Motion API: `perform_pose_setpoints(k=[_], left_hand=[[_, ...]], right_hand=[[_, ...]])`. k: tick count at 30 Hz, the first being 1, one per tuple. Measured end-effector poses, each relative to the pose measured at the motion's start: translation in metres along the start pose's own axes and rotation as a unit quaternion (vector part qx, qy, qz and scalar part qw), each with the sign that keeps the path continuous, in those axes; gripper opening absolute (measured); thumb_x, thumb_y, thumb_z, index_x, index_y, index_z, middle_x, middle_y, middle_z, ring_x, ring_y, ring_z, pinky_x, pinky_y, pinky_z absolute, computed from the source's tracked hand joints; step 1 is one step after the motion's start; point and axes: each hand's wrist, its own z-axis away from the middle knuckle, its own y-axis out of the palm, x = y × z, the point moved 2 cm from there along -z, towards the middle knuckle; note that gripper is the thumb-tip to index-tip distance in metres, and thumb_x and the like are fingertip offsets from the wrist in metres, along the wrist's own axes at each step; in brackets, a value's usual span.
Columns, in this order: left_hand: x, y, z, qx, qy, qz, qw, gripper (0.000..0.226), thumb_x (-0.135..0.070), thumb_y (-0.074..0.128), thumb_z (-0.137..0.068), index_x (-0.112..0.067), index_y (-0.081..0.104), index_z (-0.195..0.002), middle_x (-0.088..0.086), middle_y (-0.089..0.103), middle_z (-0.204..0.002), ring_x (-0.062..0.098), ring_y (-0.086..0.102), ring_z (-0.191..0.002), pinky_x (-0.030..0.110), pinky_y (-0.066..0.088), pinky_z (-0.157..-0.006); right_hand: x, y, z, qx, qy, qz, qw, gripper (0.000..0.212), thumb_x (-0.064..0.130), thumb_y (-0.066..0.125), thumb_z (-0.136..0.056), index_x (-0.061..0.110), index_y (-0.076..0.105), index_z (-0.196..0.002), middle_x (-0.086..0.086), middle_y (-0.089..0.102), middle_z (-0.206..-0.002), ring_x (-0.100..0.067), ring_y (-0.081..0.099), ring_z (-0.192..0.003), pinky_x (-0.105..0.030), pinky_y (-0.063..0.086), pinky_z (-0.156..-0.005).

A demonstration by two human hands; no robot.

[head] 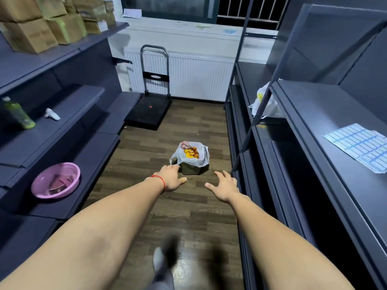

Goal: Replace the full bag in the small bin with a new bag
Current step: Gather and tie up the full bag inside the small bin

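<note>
A small dark green bin [190, 168] stands on the wooden floor in the aisle between two shelf units. A white plastic bag [202, 156] lines it and is full of yellow, orange and pink rubbish. My left hand [172, 178], with a red string at the wrist, is stretched out with fingers apart, its fingertips just short of the bag's left handle. My right hand [225, 186] is open too, lower and to the right of the bin, holding nothing. A white plastic bag with yellow print [264, 103] lies on the right shelf.
Dark grey shelves line both sides. On the left are a pink basin [56, 180], a green bottle [17, 113] and cardboard boxes [31, 34]. A black platform trolley [149, 110] stands before the white radiator [199, 76]. A sheet of labels [359, 146] lies on the right shelf.
</note>
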Motion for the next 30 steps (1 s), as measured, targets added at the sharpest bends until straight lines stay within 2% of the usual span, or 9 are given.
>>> perform_pose_setpoints(k=[5,10,16,26,30], left_hand=[[0.012,-0.016,-0.073,0.012,0.005,0.0,1.0,0.06,-0.052,0.05,-0.089,-0.015,0.042,-0.135,0.011,0.045,-0.143,0.032,0.036,-0.135,0.053,0.037,-0.107],[0.033,-0.04,-0.145,0.029,0.014,-0.005,0.999,0.075,-0.058,0.049,-0.086,-0.014,0.034,-0.145,0.011,0.041,-0.148,0.031,0.033,-0.139,0.052,0.036,-0.11],[0.049,-0.079,-0.216,0.028,0.028,0.002,0.999,0.076,-0.059,0.05,-0.084,-0.015,0.035,-0.144,0.009,0.041,-0.149,0.03,0.035,-0.137,0.051,0.036,-0.11],[0.049,-0.103,-0.305,0.042,0.029,0.003,0.999,0.075,-0.055,0.049,-0.087,-0.015,0.029,-0.147,0.007,0.035,-0.153,0.028,0.031,-0.14,0.053,0.033,-0.111],[0.04,-0.114,-0.348,0.044,0.024,0.01,0.999,0.07,-0.054,0.051,-0.086,-0.015,0.036,-0.142,0.01,0.042,-0.148,0.03,0.036,-0.136,0.05,0.036,-0.11]], right_hand=[[0.016,-0.013,-0.065,0.0,0.015,0.005,1.0,0.073,0.055,0.052,-0.09,0.026,0.024,-0.152,-0.005,0.01,-0.163,-0.035,0.011,-0.146,-0.047,0.019,-0.118],[0.057,-0.035,-0.13,-0.012,0.017,0.001,1.0,0.071,0.053,0.053,-0.091,0.025,0.026,-0.15,-0.005,0.011,-0.162,-0.035,0.01,-0.146,-0.046,0.018,-0.117],[0.091,-0.055,-0.19,-0.014,0.025,0.002,1.0,0.072,0.053,0.054,-0.089,0.028,0.026,-0.15,-0.004,0.012,-0.162,-0.034,0.01,-0.147,-0.044,0.019,-0.118],[0.103,-0.079,-0.281,0.003,0.033,0.001,0.999,0.072,0.052,0.054,-0.09,0.027,0.025,-0.151,-0.003,0.011,-0.163,-0.034,0.011,-0.146,-0.045,0.02,-0.117],[0.102,-0.092,-0.33,0.011,0.025,0.003,1.0,0.073,0.053,0.054,-0.089,0.026,0.026,-0.151,-0.005,0.011,-0.163,-0.035,0.012,-0.146,-0.044,0.019,-0.117]])
